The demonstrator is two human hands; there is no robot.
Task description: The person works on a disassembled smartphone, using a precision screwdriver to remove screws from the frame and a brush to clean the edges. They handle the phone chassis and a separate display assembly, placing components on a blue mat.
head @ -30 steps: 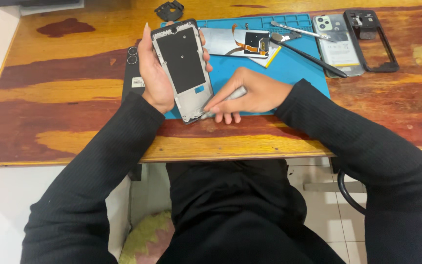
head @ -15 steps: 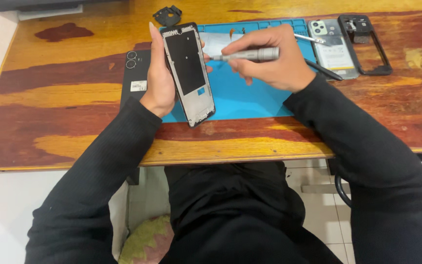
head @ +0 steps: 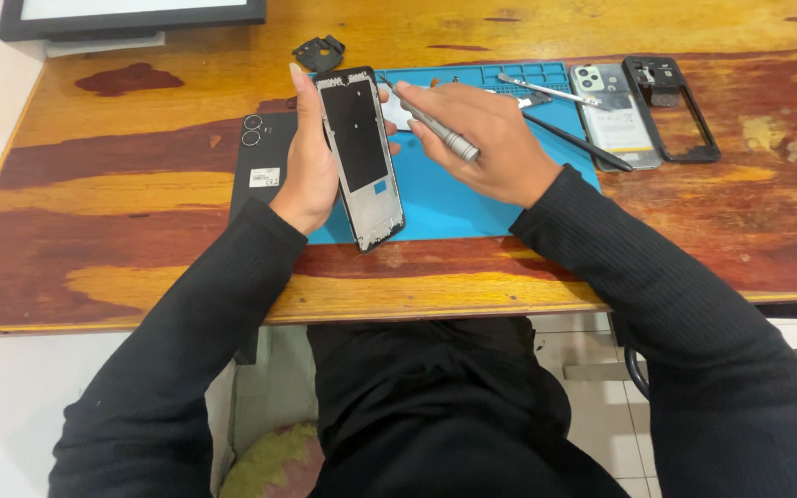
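Note:
My left hand [head: 311, 166] holds an opened phone frame [head: 360, 152] upright by its left edge, its inner side with a black panel facing me. My right hand [head: 481, 143] grips a silver screwdriver [head: 435, 127], whose tip points at the upper right edge of the frame. Both hands hover over a blue work mat [head: 472, 194] on the wooden table [head: 122, 240].
A black phone back cover [head: 260, 166] lies left of the mat. A small black part [head: 318, 53] sits behind it. Tweezers [head: 546, 90], a black stick tool [head: 578, 143], a pale phone back [head: 612, 115] and a black frame [head: 671, 106] lie at right. A monitor base [head: 131, 14] stands far left.
My right hand lifted the screwdriver from the mat's near edge and brought its tip up to the top of the frame. The left hand tilted the frame slightly.

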